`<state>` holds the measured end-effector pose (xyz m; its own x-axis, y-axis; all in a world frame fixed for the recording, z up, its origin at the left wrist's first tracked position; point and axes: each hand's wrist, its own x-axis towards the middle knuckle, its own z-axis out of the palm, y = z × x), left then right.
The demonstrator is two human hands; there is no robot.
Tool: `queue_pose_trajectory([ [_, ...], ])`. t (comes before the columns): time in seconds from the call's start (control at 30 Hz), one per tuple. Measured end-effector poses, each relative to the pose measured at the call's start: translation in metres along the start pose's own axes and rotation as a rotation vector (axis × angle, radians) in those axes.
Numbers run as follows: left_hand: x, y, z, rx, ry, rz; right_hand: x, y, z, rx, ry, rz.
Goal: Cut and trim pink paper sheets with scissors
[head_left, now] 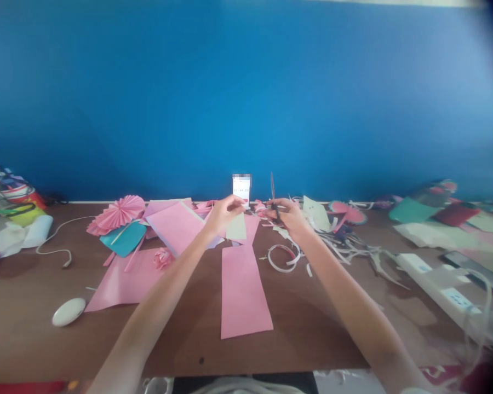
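Note:
My left hand (224, 213) is closed in a pinch at the upper edge of a small pale green piece of paper (237, 227). Over on the right, my right hand (290, 216) grips a pair of scissors (272, 186) with the blades pointing up. Below both hands a long pink sheet of paper (244, 293) lies on the brown table (308, 334). A ring of white paper strip (277, 268) rests beneath my right wrist. Behind my hands stands a phone (241, 187) with a lit screen.
Left are a pink pleated fan (121, 212), a teal card (124, 239), a pink paper flower (163, 258), pink sheets and a white mouse (68, 312). Right are white strip scraps (345, 246), a power strip (439, 284) and a dark phone (479, 268). A blue wall (238, 98) backs the table.

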<state>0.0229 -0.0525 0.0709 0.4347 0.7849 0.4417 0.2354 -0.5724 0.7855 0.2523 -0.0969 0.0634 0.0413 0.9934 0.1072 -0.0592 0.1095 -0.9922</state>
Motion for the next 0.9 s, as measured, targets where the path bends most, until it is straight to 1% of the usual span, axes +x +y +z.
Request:
queue_pose_trajectory([
  [0.03,-0.001,0.002,0.005,-0.006,-0.046,0.009,0.0,0.001,0.001,0.02,-0.011,0.006],
  [0.1,-0.003,0.005,0.014,-0.014,-0.1,0.022,-0.001,0.002,0.003,0.033,-0.029,0.009],
  [0.2,-0.005,0.005,0.024,-0.047,-0.122,0.051,-0.003,0.002,0.007,0.042,-0.05,0.026],
  [0.33,-0.006,0.0,0.03,-0.026,-0.132,0.1,-0.005,0.002,0.01,0.067,-0.106,0.075],
  [0.47,-0.007,-0.003,0.03,0.069,-0.109,0.174,-0.004,0.004,0.01,0.089,-0.121,0.1],
  [0.6,-0.008,-0.003,0.028,0.211,-0.071,0.233,-0.004,0.003,0.009,0.09,-0.106,0.108],
  [0.7,-0.009,-0.002,0.028,0.286,-0.071,0.235,-0.005,0.001,0.011,0.081,-0.102,0.116],
  [0.8,-0.008,-0.001,0.027,0.313,-0.078,0.23,-0.006,0.0,0.011,0.074,-0.11,0.125],
  [0.9,-0.006,-0.005,0.02,0.316,-0.043,0.205,-0.004,0.002,0.009,0.054,-0.084,0.116],
])
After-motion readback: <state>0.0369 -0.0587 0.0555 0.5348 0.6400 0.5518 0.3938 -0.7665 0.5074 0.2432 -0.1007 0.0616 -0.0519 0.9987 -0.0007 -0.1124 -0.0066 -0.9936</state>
